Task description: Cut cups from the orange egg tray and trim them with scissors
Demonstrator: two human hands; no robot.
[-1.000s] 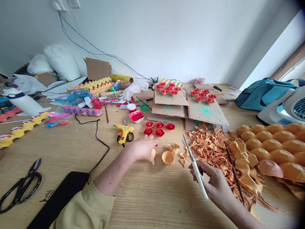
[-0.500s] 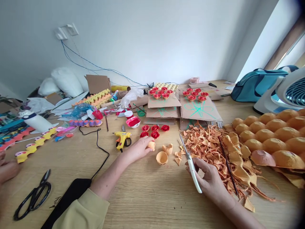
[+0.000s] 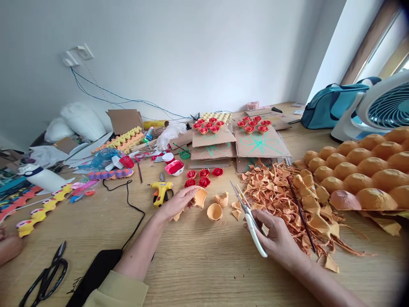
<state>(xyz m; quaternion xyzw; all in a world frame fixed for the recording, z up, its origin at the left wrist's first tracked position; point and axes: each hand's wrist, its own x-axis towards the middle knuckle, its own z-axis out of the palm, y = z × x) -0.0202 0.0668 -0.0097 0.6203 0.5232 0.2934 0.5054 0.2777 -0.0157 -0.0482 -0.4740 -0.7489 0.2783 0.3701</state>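
Observation:
My left hand (image 3: pixel 179 202) pinches an orange egg-carton cup (image 3: pixel 200 198) with a torn-looking, cut rim. Below its fingers an orange scrap (image 3: pixel 177 215) shows. My right hand (image 3: pixel 275 232) holds scissors (image 3: pixel 254 232) with white handles, blades pointing up and away; a thin pale stick-like line (image 3: pixel 244 196) runs beside them. Between the hands stand a round cut cup (image 3: pixel 214 212) and another cup (image 3: pixel 221 199) lying tilted, with small scraps (image 3: pixel 236 210) close by. Several red paper roses (image 3: pixel 204 182) sit just behind my left hand.
Orange trimmings (image 3: pixel 271 187) and a dark stick (image 3: pixel 300 215) lie right, before an egg tray (image 3: pixel 364 170). A yellow glue gun (image 3: pixel 161 192), red paint bowl (image 3: pixel 174 168) and black scissors (image 3: pixel 46 277) are left. Another person's hand (image 3: pixel 9 247) shows at the left edge. Cardboard (image 3: pixel 262 147) carries roses.
My left hand has lifted and turned the cup, so its cut edge now shows. The right hand keeps the scissors in nearly the same place. The view has shifted slightly.

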